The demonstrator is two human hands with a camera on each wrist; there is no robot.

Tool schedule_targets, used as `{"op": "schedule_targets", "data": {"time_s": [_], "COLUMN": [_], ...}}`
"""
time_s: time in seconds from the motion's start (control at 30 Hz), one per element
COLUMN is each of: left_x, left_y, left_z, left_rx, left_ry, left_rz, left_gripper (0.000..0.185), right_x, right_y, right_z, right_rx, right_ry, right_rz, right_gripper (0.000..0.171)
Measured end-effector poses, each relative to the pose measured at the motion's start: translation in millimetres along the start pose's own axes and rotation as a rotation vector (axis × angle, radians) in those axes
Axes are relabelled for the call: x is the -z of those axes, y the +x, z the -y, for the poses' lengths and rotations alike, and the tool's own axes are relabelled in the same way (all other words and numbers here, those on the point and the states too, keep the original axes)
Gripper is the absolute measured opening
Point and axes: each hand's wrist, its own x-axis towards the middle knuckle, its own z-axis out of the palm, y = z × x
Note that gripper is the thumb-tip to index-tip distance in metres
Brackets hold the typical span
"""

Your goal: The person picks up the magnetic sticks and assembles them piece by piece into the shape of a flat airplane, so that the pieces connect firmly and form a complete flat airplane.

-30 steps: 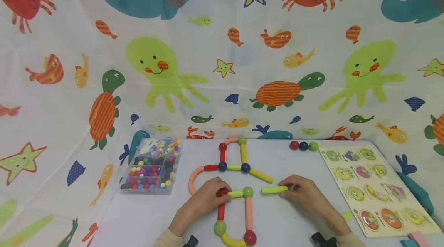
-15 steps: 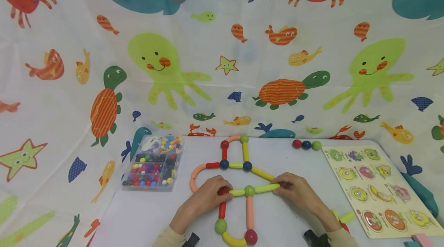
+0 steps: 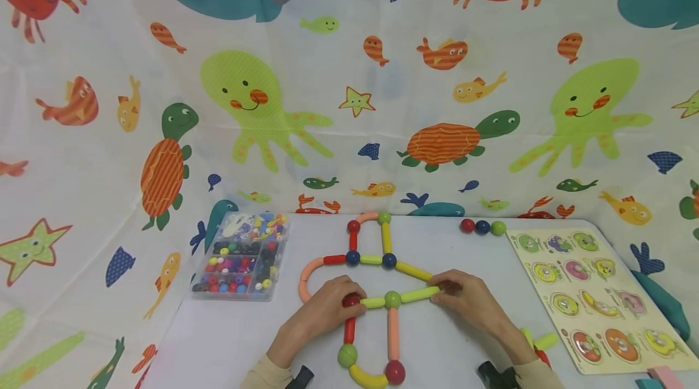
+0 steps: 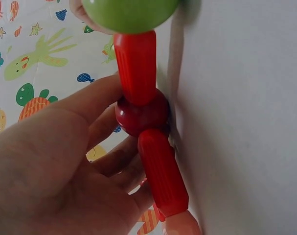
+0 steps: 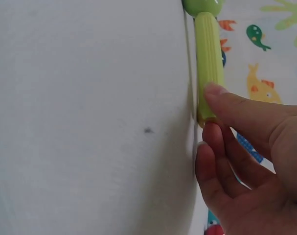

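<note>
Your right hand (image 3: 469,304) pinches the lime-green rod's (image 3: 419,295) outer end, its long axis running leftward into the green ball (image 3: 392,300), while your left hand (image 3: 327,310) grips the red ball (image 3: 350,301) beyond.

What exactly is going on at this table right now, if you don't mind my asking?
A person is building a flat figure from magnetic sticks and balls on a white table. The left hand holds the red ball at one joint. The right hand pinches the outer end of a light green stick, whose other end meets the green ball. A bead box and a peg puzzle board lie at the sides.
</note>
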Motion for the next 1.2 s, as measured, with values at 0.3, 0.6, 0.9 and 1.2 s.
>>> {"op": "schedule_targets", "data": {"time_s": [0.3, 0.6, 0.9, 1.2], "left_x": [0.9, 0.3, -1.8, -0.8], "left_y": [1.2, 1.0, 1.1, 1.6], "left_z": [-0.9, 0.8, 2.7, 2.2], "left_rx": [0.011, 0.007, 0.025, 0.028], "left_ry": [-0.005, -0.012, -0.020, -0.033], "left_rz": [0.003, 0.006, 0.016, 0.015], "left_gripper": [0.021, 0.021, 0.021, 0.021], "right_x": [31, 83, 121, 125], "right_y": [3, 21, 44, 69], "right_z": [-1, -22, -52, -75], "right_rx": [-0.039, -0.154, -0.382, -0.511], "right_ry": [-0.007, 0.053, 0.167, 0.264], "right_rz": [-0.065, -0.252, -0.332, -0.324], "right_gripper": [0.030, 0.047, 0.064, 0.068]}}
